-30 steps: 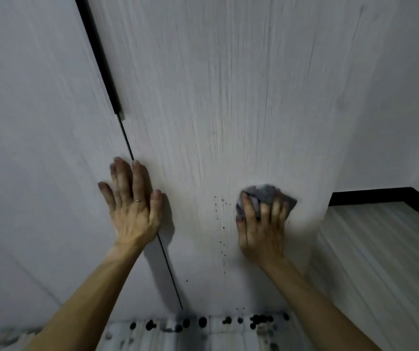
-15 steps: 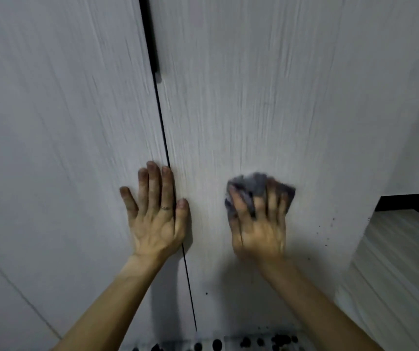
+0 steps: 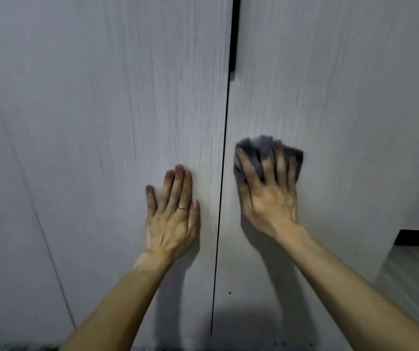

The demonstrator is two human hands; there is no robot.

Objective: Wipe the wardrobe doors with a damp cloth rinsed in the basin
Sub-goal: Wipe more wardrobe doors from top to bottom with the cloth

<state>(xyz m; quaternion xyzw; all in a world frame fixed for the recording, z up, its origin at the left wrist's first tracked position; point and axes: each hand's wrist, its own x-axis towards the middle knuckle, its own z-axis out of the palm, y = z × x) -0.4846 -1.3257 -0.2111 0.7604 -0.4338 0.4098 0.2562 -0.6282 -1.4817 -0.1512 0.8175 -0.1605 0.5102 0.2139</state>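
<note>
Cloth point(image 3: 256, 148) under flat right hand point(image 3: 269, 198), left hand point(image 3: 171, 224) flat beside door gap point(image 3: 225, 148), black handle point(image 3: 234, 34) above

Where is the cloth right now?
In the head view, the grey cloth lies under the right hand on the right door, beside the centre gap.

Right hand point(image 3: 270, 198) and cloth point(image 3: 260, 146) are motion-blurred.

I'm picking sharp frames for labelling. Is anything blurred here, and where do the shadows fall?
Head view: the right hand and grey cloth under it are motion-blurred; the left hand, flat on the left door, is sharp enough to show its ring. Head view: lighting is dim, with arm shadows cast below both hands.
</note>
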